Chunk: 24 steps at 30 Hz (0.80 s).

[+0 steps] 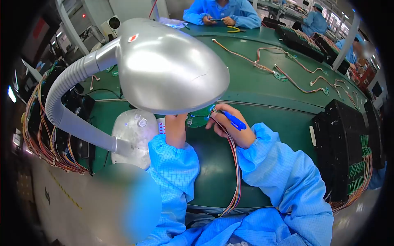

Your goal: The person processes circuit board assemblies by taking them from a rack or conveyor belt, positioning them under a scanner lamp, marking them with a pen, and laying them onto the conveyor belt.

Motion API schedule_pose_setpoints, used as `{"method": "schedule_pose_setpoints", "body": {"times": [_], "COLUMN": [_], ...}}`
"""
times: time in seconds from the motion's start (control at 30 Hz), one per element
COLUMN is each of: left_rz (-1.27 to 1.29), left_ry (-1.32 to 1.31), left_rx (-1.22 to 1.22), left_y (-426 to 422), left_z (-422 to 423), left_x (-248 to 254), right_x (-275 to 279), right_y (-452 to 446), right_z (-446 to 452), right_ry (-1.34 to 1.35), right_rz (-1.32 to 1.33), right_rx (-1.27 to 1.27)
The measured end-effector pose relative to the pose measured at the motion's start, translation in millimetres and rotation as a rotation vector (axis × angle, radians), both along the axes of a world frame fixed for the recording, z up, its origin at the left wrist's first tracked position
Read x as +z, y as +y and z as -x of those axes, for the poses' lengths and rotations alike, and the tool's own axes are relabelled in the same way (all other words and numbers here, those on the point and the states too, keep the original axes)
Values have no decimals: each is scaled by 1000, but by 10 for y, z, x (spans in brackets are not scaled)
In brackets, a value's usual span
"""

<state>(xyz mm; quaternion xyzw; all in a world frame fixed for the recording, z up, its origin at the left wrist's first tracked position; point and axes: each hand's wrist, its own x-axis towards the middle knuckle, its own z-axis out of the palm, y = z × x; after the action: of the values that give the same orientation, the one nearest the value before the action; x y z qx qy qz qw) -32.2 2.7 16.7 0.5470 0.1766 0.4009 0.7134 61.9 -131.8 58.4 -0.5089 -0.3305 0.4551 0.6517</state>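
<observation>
Under the silver lamp head [172, 67], a round green circuit board [198, 119] shows between my two hands. My left hand [176, 128] reaches to the board's left edge; the lamp head hides its fingers. At the board's right edge my right hand [230, 123] has bent fingers closed round a blue-handled tool [233, 119], whose tip is near a blue connector. From that connector a bundle of coloured wires [237, 176] hangs down over the front edge of the green table [254, 192].
The lamp base [133, 131] stands left of my hands. Black racks with boards and wires [342, 151] are at right, another wired rack [57, 119] at left. Wire harnesses [281, 76] lie on the far surface, where a co-worker [223, 14] sits near yellow pliers [235, 29].
</observation>
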Motion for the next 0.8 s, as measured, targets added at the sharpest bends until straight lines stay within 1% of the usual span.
{"method": "schedule_pose_setpoints", "body": {"times": [0.1, 0.17, 0.2, 0.23, 0.3, 0.4, 0.47, 0.57, 0.67, 0.8], "left_rz": [-139, -186, -163, -140, -248, -327, 325, 332, 374, 492], "left_ry": [60, 100, 95, 91, 154, 170, -27, 12, -19, -14], "left_rx": [77, 88, 75, 63, 20, 54, -118, -139, -210, -325], "left_y": [44, 82, 84, 82, 63, 3, -99, -103, -110, -162], "left_z": [-16, -7, -6, -4, 54, 59, 96, 102, 111, 125], "left_x": [-57, -90, -93, -86, -33, 33, 278, 309, 335, 392], "right_x": [-20, 22, 53, 86, 150, 233, 299, 303, 305, 345], "right_y": [18, 8, 0, -2, -11, -23, -43, -53, -56, -65], "right_z": [-68, -86, -85, -76, -57, -2, 15, 9, 36, 87], "right_ry": [-121, -181, -212, -211, -213, -206, -217, -255, -260, -274], "right_rz": [100, 127, 141, 132, 113, 78, 133, 168, 145, 111], "right_rx": [160, 205, 226, 232, 244, 267, 277, 298, 283, 257]}}
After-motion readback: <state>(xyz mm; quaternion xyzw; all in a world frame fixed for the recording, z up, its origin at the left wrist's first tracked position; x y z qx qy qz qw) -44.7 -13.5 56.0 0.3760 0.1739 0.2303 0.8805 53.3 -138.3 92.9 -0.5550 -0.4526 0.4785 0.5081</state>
